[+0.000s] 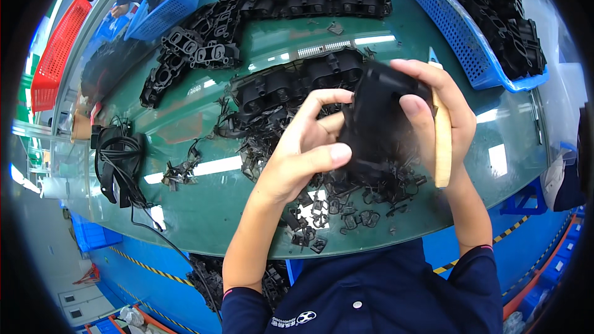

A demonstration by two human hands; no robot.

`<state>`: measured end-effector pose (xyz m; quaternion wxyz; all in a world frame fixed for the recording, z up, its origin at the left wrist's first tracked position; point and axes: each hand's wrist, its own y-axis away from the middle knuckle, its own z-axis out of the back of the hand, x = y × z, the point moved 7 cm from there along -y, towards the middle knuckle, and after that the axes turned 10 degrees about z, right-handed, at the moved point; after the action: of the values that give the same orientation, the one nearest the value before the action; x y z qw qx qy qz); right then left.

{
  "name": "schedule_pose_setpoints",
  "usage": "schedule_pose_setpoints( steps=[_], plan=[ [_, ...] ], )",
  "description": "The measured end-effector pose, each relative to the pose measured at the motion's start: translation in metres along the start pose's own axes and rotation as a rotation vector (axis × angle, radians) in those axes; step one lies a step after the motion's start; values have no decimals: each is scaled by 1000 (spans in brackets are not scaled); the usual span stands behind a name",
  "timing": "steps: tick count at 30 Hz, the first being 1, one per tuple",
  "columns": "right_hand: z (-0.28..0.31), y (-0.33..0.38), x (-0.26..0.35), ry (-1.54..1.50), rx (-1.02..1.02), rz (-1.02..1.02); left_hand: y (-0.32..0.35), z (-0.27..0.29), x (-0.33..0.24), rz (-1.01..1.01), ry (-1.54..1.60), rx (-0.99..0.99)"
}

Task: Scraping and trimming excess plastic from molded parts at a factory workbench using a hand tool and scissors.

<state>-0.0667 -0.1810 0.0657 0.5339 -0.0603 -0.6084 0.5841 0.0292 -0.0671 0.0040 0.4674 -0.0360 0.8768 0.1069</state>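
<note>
A black plastic part (377,117) is held up at centre frame, above the bench (204,204), clamped between both hands. Left hand (306,148): grip closed on the part's near edge, thumb pressed flat, probably to steady it. Right hand (442,108): grip closed round the far side, a pale wooden-handled tool (442,145) pinned against the palm, likely kept ready for trimming. Black offcuts (346,204) are heaped directly beneath, at 6 o'clock of the part. A blue basket (458,37) of like parts stands at 1 o'clock. The tool's blade is hidden; the part's underside cannot be seen; motion blur softens its outline.
</note>
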Motion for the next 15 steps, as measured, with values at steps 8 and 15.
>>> schedule_pose_setpoints(
  steps=[8,15],
  plan=[
    [-11,10,-24,-362,-90,-269,-7,-7,8,-10,-19,-112],
    [-16,35,-48,438,885,-350,8,20,-22,-368,28,-350]
  ],
)
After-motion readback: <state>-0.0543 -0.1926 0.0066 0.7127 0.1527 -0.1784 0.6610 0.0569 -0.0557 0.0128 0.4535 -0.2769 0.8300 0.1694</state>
